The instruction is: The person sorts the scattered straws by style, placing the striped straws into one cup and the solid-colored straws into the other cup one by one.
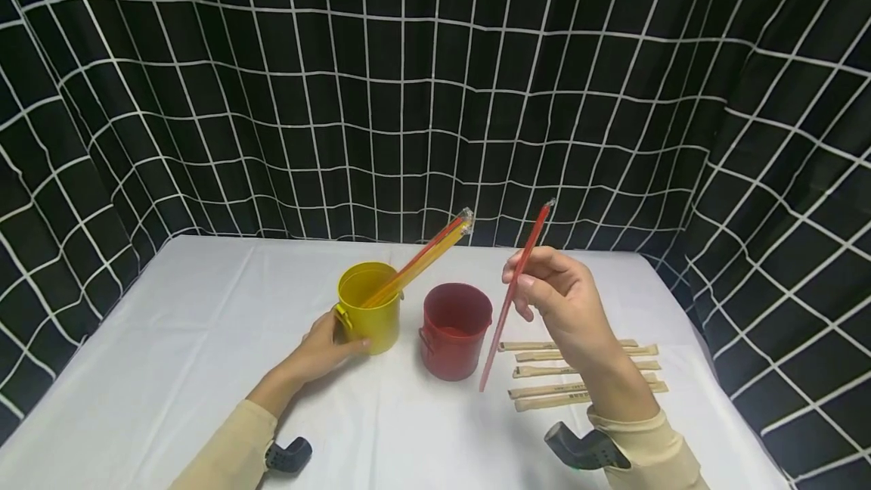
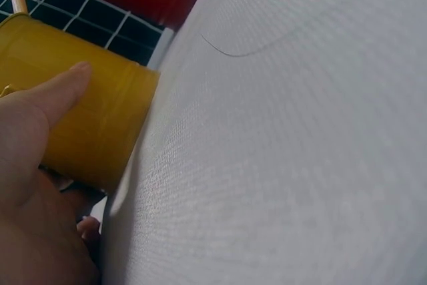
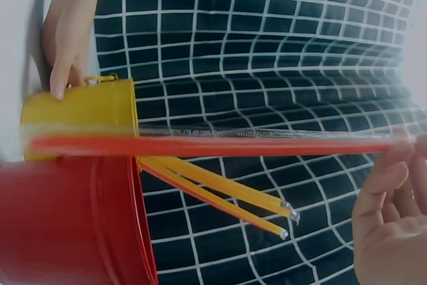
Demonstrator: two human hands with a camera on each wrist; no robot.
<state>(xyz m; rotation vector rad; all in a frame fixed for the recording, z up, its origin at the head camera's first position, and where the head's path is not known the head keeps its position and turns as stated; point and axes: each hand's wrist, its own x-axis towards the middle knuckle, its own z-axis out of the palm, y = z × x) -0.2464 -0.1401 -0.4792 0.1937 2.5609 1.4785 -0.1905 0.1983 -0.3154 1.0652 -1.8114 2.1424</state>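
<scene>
My left hand (image 1: 320, 354) grips the small yellow bucket (image 1: 382, 330) low on its side, thumb across the front and fingers behind. The bucket stands upright on the cloth. Yellow and red straws (image 1: 429, 255) in clear wrappers lean out of it to the right. My right hand (image 1: 568, 305) pinches a red straw (image 1: 502, 324), also in a clear wrapper, between thumb and fingers. This straw slants in the air just right of the red bucket (image 1: 450, 360), its lower end pointing down toward the table. In the right wrist view, the straw (image 3: 213, 145) passes in front of both buckets.
Several thin paper-wrapped sticks (image 1: 544, 371) lie in a rough row beneath and beside the right forearm. A white cloth (image 1: 204, 324) covers the table. Black curtains with a white grid (image 1: 422, 97) enclose the back and sides.
</scene>
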